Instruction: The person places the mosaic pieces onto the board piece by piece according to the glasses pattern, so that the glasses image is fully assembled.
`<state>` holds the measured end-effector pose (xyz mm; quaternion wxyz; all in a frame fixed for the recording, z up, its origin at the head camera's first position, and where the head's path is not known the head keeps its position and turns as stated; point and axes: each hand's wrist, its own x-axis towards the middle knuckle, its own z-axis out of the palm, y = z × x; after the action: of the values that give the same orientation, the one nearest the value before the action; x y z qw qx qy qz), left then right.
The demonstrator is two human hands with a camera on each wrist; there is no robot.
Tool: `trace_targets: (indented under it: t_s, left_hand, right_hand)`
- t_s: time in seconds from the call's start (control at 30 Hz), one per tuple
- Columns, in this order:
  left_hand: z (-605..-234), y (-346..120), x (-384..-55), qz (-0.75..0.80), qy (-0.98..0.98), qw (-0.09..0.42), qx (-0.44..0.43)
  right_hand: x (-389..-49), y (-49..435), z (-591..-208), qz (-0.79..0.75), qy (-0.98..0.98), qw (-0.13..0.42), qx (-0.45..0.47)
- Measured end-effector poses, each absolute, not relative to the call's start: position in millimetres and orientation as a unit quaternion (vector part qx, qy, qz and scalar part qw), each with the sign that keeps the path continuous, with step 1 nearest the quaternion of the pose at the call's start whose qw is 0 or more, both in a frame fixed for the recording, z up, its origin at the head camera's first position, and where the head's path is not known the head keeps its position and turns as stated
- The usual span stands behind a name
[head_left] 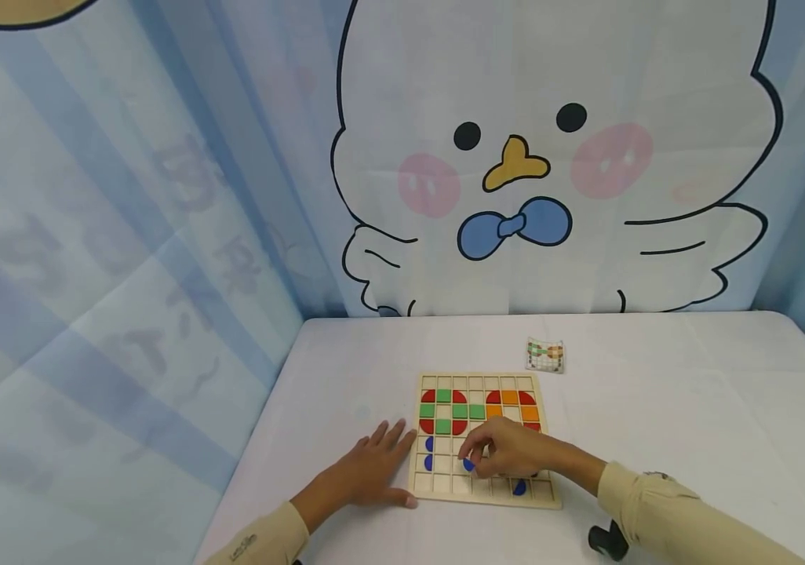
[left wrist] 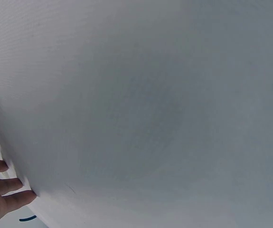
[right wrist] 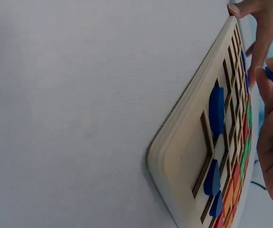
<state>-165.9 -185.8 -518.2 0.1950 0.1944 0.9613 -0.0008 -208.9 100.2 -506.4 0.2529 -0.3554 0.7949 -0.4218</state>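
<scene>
A wooden grid board [head_left: 459,498] lies on the table, its upper rows holding red, green and orange pieces. My right hand [head_left: 511,449] pinches a blue rounded piece [head_left: 469,464] above the board's lower middle cells. Two blue half-round pieces [head_left: 429,444] sit in the left part of the grid, and another blue piece [head_left: 519,487] lies at the bottom right. More blue pieces [right wrist: 216,110] show near the board's corner in the right wrist view. My left hand [head_left: 374,469], fingers spread, rests at the board's left edge. The right hand covers part of the grid.
Behind the board lies a small printed card [head_left: 545,355] with a coloured grid pattern. A black object [head_left: 608,541] is near the right sleeve. A curtain [head_left: 515,275] with a cartoon figure hangs beyond the white-covered table [head_left: 692,416].
</scene>
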Motion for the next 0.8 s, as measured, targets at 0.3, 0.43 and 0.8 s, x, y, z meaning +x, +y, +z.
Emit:
trace_targets:
  t_s: [0.3,0.43,0.8]
  left_hand:
    - [-511.2,-184.5,-163.3,0.013,0.959,0.209,0.19]
    - [-512.2,-185.0,-164.3,0.011,0.958,0.209,0.197]
    - [-510.7,-186.3,-164.3,0.008,0.959,0.201,0.199]
  right_hand:
    - [-207.3,71.6,-514.7,-0.397,0.789,0.263,-0.389]
    - [-206.4,65.6,-515.7,-0.394,0.791,0.265,-0.386]
    - [-207.0,56.7,-515.7,-0.375,0.793,0.25,-0.41]
